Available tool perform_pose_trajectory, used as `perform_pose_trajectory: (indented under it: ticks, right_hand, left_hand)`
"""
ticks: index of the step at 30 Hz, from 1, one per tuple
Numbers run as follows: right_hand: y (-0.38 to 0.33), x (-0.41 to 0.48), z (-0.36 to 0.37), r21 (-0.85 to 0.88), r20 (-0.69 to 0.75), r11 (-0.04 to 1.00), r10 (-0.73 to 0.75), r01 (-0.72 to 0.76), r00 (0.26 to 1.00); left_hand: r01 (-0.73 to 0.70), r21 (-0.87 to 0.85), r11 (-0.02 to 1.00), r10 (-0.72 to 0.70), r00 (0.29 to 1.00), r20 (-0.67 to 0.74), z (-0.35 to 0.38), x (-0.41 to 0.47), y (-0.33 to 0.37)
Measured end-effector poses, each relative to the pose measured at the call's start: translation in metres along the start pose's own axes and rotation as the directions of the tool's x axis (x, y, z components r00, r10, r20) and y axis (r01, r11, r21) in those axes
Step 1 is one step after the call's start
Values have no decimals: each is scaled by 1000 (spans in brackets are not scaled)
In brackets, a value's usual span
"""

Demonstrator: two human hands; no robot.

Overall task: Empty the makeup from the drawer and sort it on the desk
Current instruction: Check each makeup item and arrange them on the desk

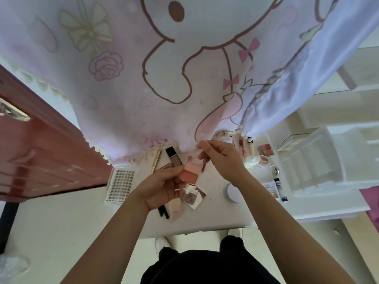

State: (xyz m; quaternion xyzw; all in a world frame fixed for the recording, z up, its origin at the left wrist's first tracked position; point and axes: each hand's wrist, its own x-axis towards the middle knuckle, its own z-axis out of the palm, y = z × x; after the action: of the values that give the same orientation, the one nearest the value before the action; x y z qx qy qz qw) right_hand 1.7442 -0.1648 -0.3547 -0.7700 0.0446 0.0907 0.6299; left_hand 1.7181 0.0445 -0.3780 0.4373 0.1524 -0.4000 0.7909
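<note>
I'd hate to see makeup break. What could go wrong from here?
The left hand holds the pink blush compact in the air above the crowded desk; a slip could crack it. The right hand pinches a thin stick close to the curtain fringe, which might snag or smear. The right forearm passes near the white jar and could knock it.

Bare desk (217,215) lies near the front edge (curtain (143,99) overhangs the cluttered back).

The person wears black clothes (205,267) and white shoes (235,232), both well behind the fingers (205,144).
</note>
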Motion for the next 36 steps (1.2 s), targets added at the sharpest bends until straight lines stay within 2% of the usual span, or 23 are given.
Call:
perform_pose_trajectory:
  ticks: [7,10,14,20,23,27,30,36]
  right_hand:
    - [8,4,-27,66,-33,988,139,-137,990]
    - [22,4,-34,81,-65,981,179,-174,982]
    - [53,5,-44,-18,-41,976,216,-217,976]
    - [112,23,-58,-248,-9,950,192,-188,981]
    - [139,33,-57,-321,28,928,208,-188,978]
    - [163,41,-55,-364,19,913,203,-182,979]
    - [172,43,-55,-464,18,880,128,-105,992]
    - [176,45,-54,-561,38,828,43,-14,998]
  left_hand:
    - [-12,61,998,16,998,-57,21,23,-8]
    - [67,50,996,-59,986,-154,24,43,-21]
    - [212,-46,976,-216,935,-281,26,74,-47]
    - [214,-113,970,-242,863,-443,30,121,-84]
    - [217,-11,976,-188,818,-543,26,142,-99]
    - [200,197,960,-34,779,-626,25,157,-114]
    - [209,363,908,75,771,-632,24,164,-119]
    - [241,532,812,155,789,-594,29,160,-113]
